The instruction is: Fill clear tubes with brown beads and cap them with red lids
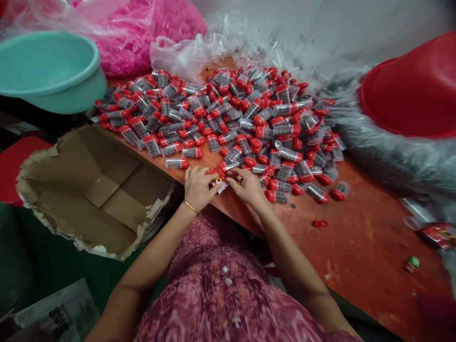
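Observation:
At the table's near edge, my left hand [198, 188] is closed on a small red printed wrapper [217, 178] with yellow and white parts. My right hand [249, 189] meets it from the other side, thumb and fingers pinched at the wrapper's edge. What exactly lies under the fingertips is hidden. Just beyond both hands spreads a big heap of clear plastic tubes with red caps [213, 111], filled with small dark pieces. One such tube [176, 163] lies right beside my left hand.
A torn-edged cardboard box [117, 164] stands left of the orange table [356, 261]. Behind it are a turquoise tub [50, 90] and a bag of pink pieces [171, 23]. On the right, a red tub [413, 90] rests on clear plastic bags [384, 152]. A loose red cap [320, 223] lies nearby.

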The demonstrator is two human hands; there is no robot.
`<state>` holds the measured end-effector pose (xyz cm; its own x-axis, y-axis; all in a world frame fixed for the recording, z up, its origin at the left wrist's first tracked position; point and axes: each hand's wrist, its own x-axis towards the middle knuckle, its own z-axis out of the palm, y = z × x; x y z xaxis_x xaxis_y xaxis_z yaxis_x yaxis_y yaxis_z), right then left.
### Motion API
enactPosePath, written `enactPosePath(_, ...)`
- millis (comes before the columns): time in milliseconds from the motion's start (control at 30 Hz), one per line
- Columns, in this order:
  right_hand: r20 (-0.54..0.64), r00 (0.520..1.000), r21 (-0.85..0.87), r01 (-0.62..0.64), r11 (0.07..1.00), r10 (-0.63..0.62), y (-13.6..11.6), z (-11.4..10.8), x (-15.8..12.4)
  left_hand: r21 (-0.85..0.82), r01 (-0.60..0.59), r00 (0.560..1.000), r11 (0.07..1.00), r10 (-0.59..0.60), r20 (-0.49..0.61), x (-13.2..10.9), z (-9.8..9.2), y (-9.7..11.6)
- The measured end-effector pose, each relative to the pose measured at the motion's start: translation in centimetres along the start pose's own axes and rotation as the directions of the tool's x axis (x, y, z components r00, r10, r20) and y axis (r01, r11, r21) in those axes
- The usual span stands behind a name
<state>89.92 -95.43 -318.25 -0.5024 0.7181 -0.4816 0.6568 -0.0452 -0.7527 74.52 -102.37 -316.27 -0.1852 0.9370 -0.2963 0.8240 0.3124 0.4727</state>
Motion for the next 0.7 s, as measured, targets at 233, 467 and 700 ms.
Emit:
enactPosePath(233, -0.262, 0.965, 0.126, 0.004, 0.992, 0.029, -0.5, -0.5, -2.5, -0.049, 0.079, 0.982, 0.996, -0.086, -0.168, 0.1, -0.1, 0.0)
enactPosePath(467, -0.03, 0.984, 0.647, -0.115, 0.754, 0.176, -3.4, 1.5, -2.3, -0.105, 0.068, 0.962, 0.992, -0.093, -0.257, 0.0, -1.3, 2.2)
enactPosePath(700, -0.053, 0.94, 0.799, -0.163, 0.579, 0.338, -3.4, 1.0, -3.5, -0.523, 0.245, 0.932, 0.816, -0.347, -0.105, -1.3, -1.8, 4.2)
